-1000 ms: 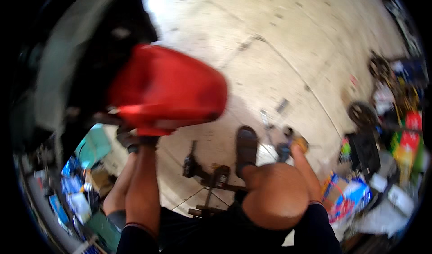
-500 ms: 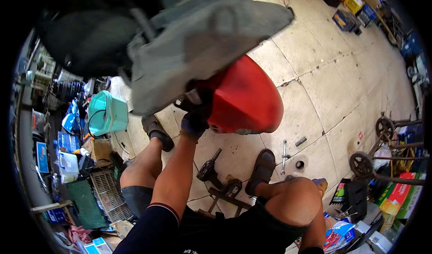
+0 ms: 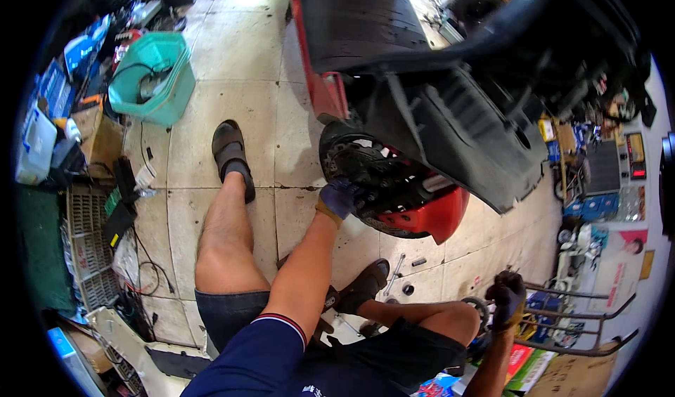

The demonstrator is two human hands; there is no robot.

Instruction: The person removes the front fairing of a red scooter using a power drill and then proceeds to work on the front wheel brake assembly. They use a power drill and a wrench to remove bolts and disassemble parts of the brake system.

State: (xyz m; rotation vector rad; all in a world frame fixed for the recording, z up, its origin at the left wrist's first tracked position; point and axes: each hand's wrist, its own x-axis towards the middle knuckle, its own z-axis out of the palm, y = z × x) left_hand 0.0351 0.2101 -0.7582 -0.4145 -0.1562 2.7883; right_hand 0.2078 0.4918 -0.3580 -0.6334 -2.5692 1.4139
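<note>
A motor scooter's front end fills the upper right, with a red front fender, a dark wheel and a grey-black plastic body panel above. My left hand, in a purple glove with a yellowish cuff, reaches to the dark parts at the wheel's hub. Its fingers curl against them, and what they grip is hidden. Out to the right, past my right knee, my right hand is raised in a dark glove. Its fingers are bent closed, and anything inside is too small to make out.
A wrench and a small black ring lie on the tiles near my right sandal. A green tub stands at left. A hand truck is at right. Cables and a grille panel lie lower left.
The view has swung, bringing the scooter's wheel into sight. My left hand has gone from beneath the red fender to the hub. My right hand has risen from beside my knee.
</note>
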